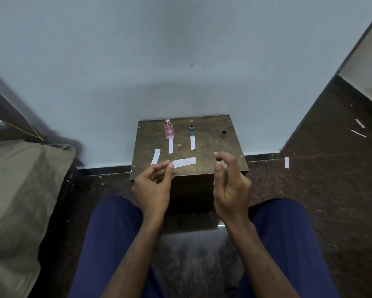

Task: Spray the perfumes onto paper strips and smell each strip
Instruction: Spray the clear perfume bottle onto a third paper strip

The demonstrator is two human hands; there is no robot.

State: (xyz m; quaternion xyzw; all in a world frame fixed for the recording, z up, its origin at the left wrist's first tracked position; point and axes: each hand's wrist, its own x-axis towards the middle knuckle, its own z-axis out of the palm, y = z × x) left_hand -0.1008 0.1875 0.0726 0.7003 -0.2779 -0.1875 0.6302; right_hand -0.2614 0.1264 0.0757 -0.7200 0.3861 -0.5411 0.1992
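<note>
A small dark wooden table (208,147) stands against the wall. On it a pink perfume bottle (169,131) and a blue perfume bottle (191,130) stand upright, each with a white paper strip (170,145) (192,143) lying in front. A curved strip (156,156) lies at the left. My left hand (152,188) pinches one end of another strip (184,162), held level over the table's front edge. To its right my right hand (230,186), blurred, curls round a small dark bottle (217,158) that is mostly hidden by the fingers.
A small dark cap (223,134) stands at the table's back right. Paper scraps (286,162) (359,133) lie on the dark floor to the right. A bed with an olive cover (19,190) is at the left. My blue-trousered knees (284,244) sit below the table.
</note>
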